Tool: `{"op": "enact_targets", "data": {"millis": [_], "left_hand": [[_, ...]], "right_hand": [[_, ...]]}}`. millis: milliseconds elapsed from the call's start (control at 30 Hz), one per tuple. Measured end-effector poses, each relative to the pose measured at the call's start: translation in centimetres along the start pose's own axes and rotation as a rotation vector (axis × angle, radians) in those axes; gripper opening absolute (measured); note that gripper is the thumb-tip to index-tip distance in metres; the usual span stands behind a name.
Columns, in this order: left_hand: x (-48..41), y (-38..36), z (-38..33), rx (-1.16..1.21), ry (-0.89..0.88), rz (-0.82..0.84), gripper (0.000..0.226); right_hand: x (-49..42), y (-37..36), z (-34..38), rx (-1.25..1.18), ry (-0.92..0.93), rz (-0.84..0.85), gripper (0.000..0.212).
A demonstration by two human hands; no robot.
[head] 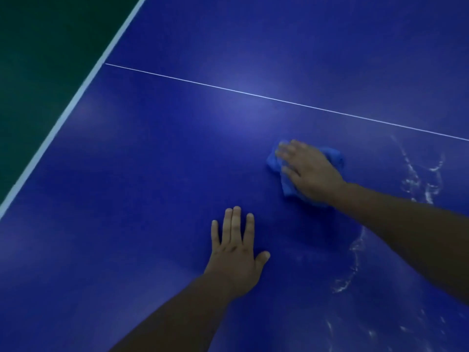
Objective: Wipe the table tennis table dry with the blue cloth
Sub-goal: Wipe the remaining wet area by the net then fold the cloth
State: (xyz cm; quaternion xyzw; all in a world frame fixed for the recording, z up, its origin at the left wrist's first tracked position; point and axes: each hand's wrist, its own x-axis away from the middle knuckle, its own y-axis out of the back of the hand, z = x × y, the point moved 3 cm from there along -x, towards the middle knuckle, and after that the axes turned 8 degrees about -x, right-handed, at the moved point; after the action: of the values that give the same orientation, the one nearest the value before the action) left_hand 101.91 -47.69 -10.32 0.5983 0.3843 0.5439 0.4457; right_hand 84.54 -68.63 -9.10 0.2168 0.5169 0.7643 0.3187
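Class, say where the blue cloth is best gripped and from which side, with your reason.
Take the blue cloth from above, palm on its bunched middle, as the right hand presses it. It lies crumpled flat on the table tennis table; loose edges would likely fold.

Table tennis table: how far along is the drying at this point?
Done: the table toward its white edge looks dry. In hand: the right hand presses the blue cloth down; the left hand rests flat. Left: water streaks beyond the right arm.
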Motion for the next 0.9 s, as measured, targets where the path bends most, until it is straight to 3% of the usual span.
{"op": "enact_targets", "data": {"millis": [67,100,167,267,333,400,467,567,633,767,900], "left_hand": [[0.4,0.6,0.4,0.107,-0.042,-0.016,0.080],[1.0,0.9,1.2,0.208,-0.044,0.022,0.080],[2.2,1.2,2.3,0.274,-0.005,-0.055,0.075],[5.5,-0.1,5.7,0.284,0.296,-0.133,0.076],[7.5,-0.9,7.4,0.276,0.439,-0.120,0.078],[9.0,-1.6,8.7,0.271,0.504,-0.119,0.078],[10.2,-2.2,9.3,0.284,0.526,-0.117,0.075],[11.7,-3.2,8.8,0.279,0.491,-0.124,0.071],[12.3,-3.6,7.8,0.265,0.437,-0.133,0.069],[13.3,-4.1,5.5,0.253,0.342,-0.171,0.065],[14.2,-4.0,3.6,0.234,0.262,-0.150,0.063]], "right_hand": [[-3.9,0.4,0.2,0.005,-0.194,-0.081,0.064],[-6.0,0.4,1.3,0.011,-0.238,-0.080,0.067],[-9.7,-0.3,3.5,0.003,-0.232,-0.069,0.062],[-14.9,-2.6,10.5,-0.040,0.027,-0.008,0.066],[-15.8,-5.2,15.7,-0.025,0.270,0.004,0.053],[-13.7,-7.2,20.2,-0.055,0.496,0.039,0.043],[-8.9,-8.4,22.3,-0.063,0.683,0.180,0.044],[-3.0,-7.6,18.9,-0.006,0.817,0.321,0.044],[-2.0,-5.1,12.5,0.067,0.655,0.227,0.043],[1.3,0.0,2.7,0.040,0.137,-0.028,0.042],[7.3,-2.6,7.6,0.060,0.167,-0.012,0.040]]}}
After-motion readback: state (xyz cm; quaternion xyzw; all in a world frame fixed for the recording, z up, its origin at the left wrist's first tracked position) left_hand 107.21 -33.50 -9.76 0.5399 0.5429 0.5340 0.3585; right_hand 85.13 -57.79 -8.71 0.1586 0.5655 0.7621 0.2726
